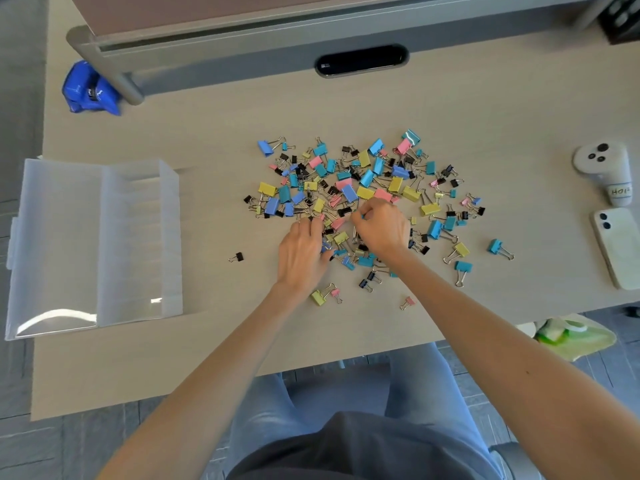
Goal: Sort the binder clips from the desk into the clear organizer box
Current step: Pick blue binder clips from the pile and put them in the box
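Observation:
A scattered pile of binder clips [360, 188] in blue, teal, yellow, pink and black covers the middle of the desk. The clear organizer box [104, 244] lies open at the desk's left edge, its lid flat to the left and its divided compartments holding nothing I can see. My left hand [303, 252] rests palm down on the near edge of the pile, fingers spread over clips. My right hand [381, 228] hovers just right of it with curled fingers, pinching what looks like a small teal clip at its fingertips. A lone black clip [236, 257] lies between box and pile.
A white phone [618, 247] and a white controller [606, 171] lie at the desk's right edge. A blue crumpled bag [90, 90] sits at the back left beside a metal post. A black oval cable port [362, 60] is at the back. Bare desk separates box and pile.

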Demonstrator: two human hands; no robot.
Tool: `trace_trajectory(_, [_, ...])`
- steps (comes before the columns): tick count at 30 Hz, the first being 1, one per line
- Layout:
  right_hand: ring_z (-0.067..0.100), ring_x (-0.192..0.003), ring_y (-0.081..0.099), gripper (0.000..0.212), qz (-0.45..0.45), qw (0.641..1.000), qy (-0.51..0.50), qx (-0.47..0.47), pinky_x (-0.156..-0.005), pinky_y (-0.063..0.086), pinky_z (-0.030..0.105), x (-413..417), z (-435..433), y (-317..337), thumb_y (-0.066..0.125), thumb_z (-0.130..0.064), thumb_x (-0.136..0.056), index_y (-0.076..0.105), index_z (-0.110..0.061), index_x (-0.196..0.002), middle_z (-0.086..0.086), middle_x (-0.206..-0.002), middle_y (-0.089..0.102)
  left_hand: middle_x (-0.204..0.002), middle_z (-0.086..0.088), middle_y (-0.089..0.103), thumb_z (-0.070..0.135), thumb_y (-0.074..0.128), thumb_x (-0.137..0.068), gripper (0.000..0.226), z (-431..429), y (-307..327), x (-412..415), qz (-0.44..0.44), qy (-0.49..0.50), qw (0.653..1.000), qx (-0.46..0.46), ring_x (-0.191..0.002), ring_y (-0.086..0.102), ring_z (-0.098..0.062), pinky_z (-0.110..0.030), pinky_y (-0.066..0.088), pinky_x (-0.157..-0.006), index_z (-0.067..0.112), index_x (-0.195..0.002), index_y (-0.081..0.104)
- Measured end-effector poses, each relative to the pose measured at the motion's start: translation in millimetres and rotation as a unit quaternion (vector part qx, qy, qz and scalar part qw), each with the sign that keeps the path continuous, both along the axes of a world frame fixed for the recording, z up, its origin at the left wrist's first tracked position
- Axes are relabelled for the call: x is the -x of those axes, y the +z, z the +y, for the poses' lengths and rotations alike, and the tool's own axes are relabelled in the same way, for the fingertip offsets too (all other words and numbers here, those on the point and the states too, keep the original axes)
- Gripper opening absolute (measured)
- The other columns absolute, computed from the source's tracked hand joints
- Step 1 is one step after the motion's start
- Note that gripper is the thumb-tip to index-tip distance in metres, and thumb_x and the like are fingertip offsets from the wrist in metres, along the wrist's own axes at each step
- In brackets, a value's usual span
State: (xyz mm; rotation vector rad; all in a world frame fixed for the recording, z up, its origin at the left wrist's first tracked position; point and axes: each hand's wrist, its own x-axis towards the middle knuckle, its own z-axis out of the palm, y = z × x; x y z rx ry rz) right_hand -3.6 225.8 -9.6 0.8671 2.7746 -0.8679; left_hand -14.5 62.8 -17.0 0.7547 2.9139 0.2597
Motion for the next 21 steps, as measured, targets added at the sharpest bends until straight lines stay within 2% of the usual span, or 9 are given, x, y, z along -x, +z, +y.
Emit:
trace_trajectory(5, [0.02, -0.067, 0.061, 0.014, 0.026, 0.999, 0.037, -0.031, -0.054, 0.043, 0.024, 0, 4, -7, 0.052, -0.025, -0.087, 0.064, -0.018, -0.087, -0.001, -0.083, 0.067, -0.089, -0.005, 0.06, 0.028, 0.08, -0.074, 0.038, -4, -1, -3, 0.026, 0.005, 1.0, 0.0, -0.078, 0.055, -0.02, -0.026, 0.039, -0.055, 0.012, -0.097, 0.054])
trace_trajectory(8, [0.02, -0.066, 0.061, 0.018, 0.045, 0.996, 0.051, -0.059, -0.056, 0.05, 0.028, -1, 4, -9, 0.048, -0.02, -0.088, 0.065, -0.02, -0.094, -0.001, -0.084, 0.068, -0.096, -0.006, 0.058, 0.027, 0.073, -0.08, 0.034, -4, 1, -2, 0.021, 0.007, 1.0, 0.006, -0.084, 0.055, -0.02, -0.027, 0.042, -0.06, 0.012, -0.104, 0.054])
trace_trajectory(13, [0.022, -0.068, 0.061, 0.024, 0.059, 0.994, 0.047, -0.075, -0.055, 0.047, 0.027, -4, 4, -7, 0.044, -0.016, -0.091, 0.068, -0.018, -0.095, 0.0, -0.089, 0.069, -0.104, -0.006, 0.057, 0.028, 0.07, -0.084, 0.036, -4, 0, 4, -0.001, 0.012, 1.0, 0.001, -0.093, 0.056, -0.021, -0.026, 0.044, -0.065, 0.011, -0.11, 0.054])
trace_trajectory(16, [0.023, -0.069, 0.061, 0.025, 0.06, 0.991, 0.06, -0.1, -0.056, 0.049, 0.03, -7, 1, -7, 0.043, -0.027, -0.093, 0.066, -0.017, -0.096, 0.001, -0.092, 0.067, -0.107, -0.006, 0.058, 0.031, 0.067, -0.085, 0.035, -6, -1, 9, -0.034, 0.018, 0.999, -0.03, -0.1, 0.056, -0.02, -0.026, 0.043, -0.066, 0.011, -0.112, 0.056])
trace_trajectory(18, [0.025, -0.074, 0.062, 0.026, 0.044, 0.989, 0.081, -0.115, -0.057, 0.045, 0.028, -9, 0, -8, 0.048, -0.036, -0.093, 0.064, -0.017, -0.1, 0.001, -0.096, 0.064, -0.106, -0.003, 0.058, 0.031, 0.068, -0.084, 0.034, -7, 0, 13, -0.054, 0.027, 0.996, -0.063, -0.099, 0.056, -0.018, -0.025, 0.042, -0.067, 0.012, -0.11, 0.056])
trace_trajectory(21, [0.026, -0.082, 0.064, 0.018, 0.033, 0.992, 0.067, -0.097, -0.062, 0.046, 0.029, -11, 1, -9, 0.054, -0.027, -0.092, 0.063, -0.017, -0.103, 0.001, -0.103, 0.064, -0.102, 0.005, 0.058, 0.033, 0.07, -0.083, 0.036, -10, 8, 20, -0.128, 0.096, 0.976, -0.149, -0.091, 0.055, -0.01, -0.024, 0.044, -0.07, 0.017, -0.112, 0.058])
